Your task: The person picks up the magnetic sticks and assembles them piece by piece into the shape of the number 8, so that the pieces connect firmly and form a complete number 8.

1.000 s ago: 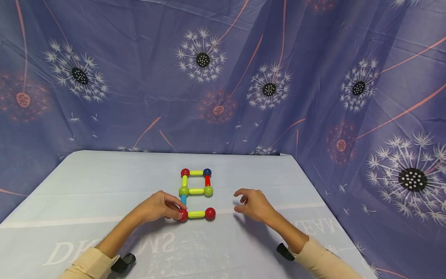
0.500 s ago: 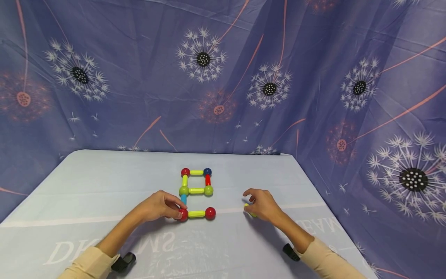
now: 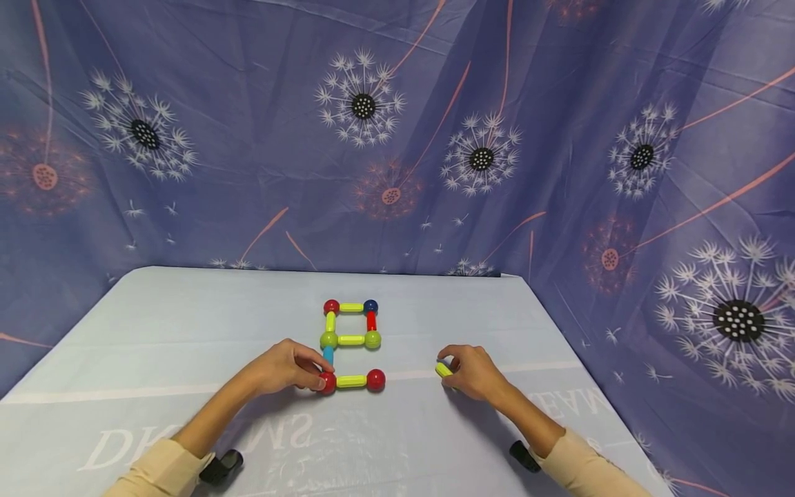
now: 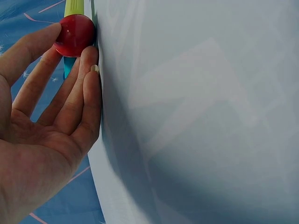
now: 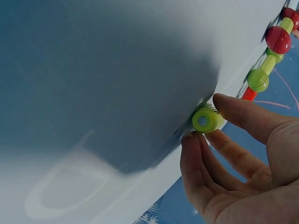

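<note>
On the table lies a figure of magnetic sticks and balls. My left hand (image 3: pixel 282 369) pinches its lower-left red ball (image 4: pixel 74 36) between thumb and fingers. From that ball a blue stick (image 3: pixel 328 355) runs up to a green ball (image 3: pixel 328 339), and a yellow-green stick (image 3: pixel 351 381) runs right to another red ball (image 3: pixel 375 380). The upper part is a closed square, with a red stick (image 3: pixel 371 322) on its right side. Off to the right, my right hand (image 3: pixel 475 373) pinches a loose yellow-green magnetic stick (image 3: pixel 444 370); its round end with a metal centre faces the right wrist camera.
A pale cloth with faint lettering covers the table (image 3: pixel 205 310). Behind and to the right hangs a blue-purple curtain (image 3: pixel 261 138) with dandelion prints. Black wrist straps (image 3: pixel 221 468) show below both sleeves.
My right hand has moved right and slightly nearer, and its fingers have closed on the yellow-green stick, which was out of sight at first. The left hand stays on the red ball.
</note>
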A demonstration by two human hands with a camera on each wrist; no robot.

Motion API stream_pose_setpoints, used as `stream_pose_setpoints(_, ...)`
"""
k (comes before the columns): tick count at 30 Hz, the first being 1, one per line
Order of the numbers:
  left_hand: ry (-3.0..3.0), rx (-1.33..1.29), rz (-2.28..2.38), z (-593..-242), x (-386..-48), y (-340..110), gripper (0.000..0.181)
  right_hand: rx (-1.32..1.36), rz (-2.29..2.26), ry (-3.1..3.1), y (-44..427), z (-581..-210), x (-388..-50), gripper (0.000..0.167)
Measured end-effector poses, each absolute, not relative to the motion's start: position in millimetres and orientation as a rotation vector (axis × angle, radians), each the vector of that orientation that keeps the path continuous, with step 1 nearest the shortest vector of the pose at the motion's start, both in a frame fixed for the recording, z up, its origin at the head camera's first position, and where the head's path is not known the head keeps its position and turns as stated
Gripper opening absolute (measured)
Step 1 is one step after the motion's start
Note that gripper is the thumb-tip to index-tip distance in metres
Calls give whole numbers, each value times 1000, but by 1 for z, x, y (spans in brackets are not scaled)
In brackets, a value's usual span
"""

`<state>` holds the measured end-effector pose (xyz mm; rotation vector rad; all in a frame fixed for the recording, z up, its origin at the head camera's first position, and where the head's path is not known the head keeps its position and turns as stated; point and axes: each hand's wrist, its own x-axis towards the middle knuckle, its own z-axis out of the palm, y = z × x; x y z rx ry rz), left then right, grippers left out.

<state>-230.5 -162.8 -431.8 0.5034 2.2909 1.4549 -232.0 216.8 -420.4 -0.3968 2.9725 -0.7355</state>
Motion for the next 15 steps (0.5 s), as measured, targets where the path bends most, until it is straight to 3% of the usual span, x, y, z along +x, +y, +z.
stream_pose_setpoints(15, 2300, 486, 1445, -432, -230, -162, 28, -445, -749, 2970, 217, -427, -234, 32)
